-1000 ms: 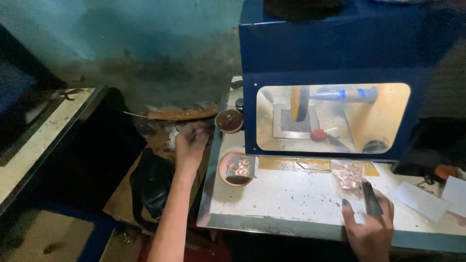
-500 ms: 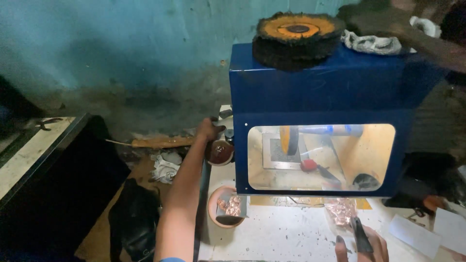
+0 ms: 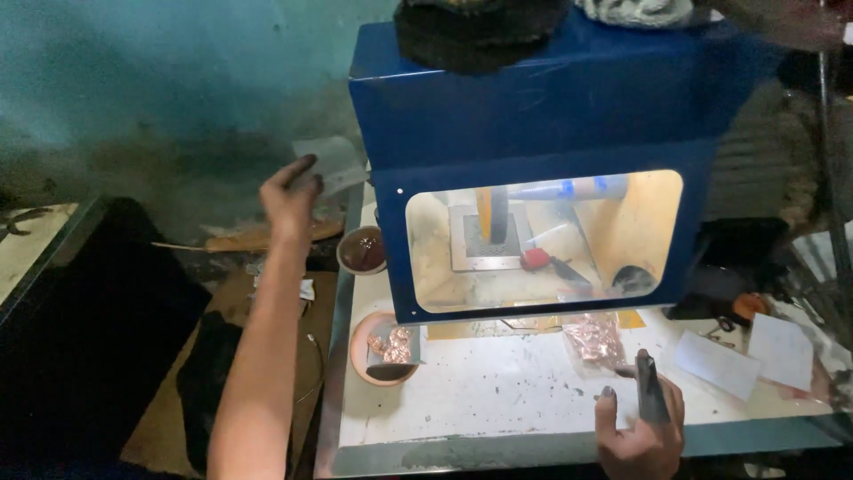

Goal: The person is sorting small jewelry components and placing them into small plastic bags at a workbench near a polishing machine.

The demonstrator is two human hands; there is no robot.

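The blue cabinet stood on the white table, its lit window facing the person. The left hand was raised left of the cabinet, level with the window's top, pinching a pale sheet between blackened fingertips; the sheet reached toward the cabinet's left wall. The right hand rested at the table's near edge, below the cabinet's right half, fingers spread apart, with a dark flat tool lying upright along them; whether it was gripped or merely resting could not be told. A clear bag of copper-coloured pieces lay just above that hand, under the window. A small dark cup sat against the cabinet's lower left corner. A shallow bowl holding copper-coloured pieces lay in front of that same corner. White slips lay right of the bag.
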